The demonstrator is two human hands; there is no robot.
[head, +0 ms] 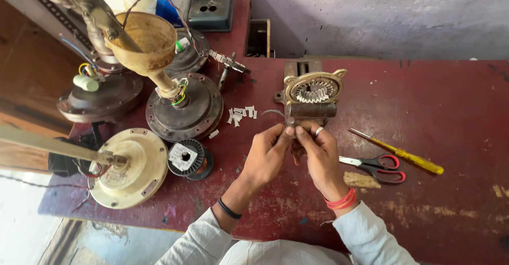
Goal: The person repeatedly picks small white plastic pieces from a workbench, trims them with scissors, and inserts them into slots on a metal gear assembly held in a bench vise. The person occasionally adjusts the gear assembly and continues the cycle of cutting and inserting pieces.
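metal stator [313, 91] (toothed) sits just beyond both hands' fingertips [290, 132].

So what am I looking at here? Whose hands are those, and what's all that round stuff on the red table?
The one picture comes from a camera worn on a person's head, looking down, so the hands are that person's own. The left hand and the right hand meet fingertip to fingertip just below a small metal vise. The vise grips a round toothed metal part. Whatever the fingers pinch is too small to make out. On the red table, the round things on the left are ceiling fan motors; beside them sit a copper wire spool and small white paper bits. To the right lie red-handled scissors and a yellow-handled screwdriver.
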